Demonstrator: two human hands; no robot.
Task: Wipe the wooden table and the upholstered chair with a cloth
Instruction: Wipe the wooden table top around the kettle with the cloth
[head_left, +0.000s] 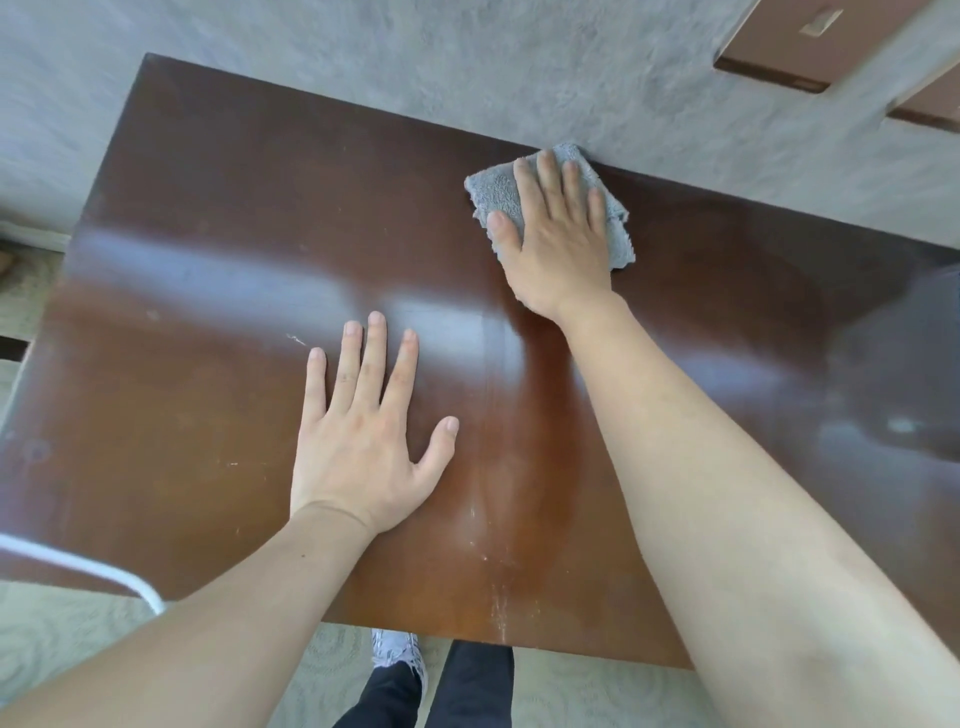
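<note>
A grey, mottled wall fills the far side of the room. High on the wall at its right stand two brown wooden panels, blurred. Below the wall, pale patterned carpet covers the floor. A white cable curves across the carpet's left part

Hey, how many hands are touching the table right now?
2. The left hand lies flat with fingers spread on the bare wooden table near its middle. The right hand presses the grey cloth at the far edge by the wall.
</note>
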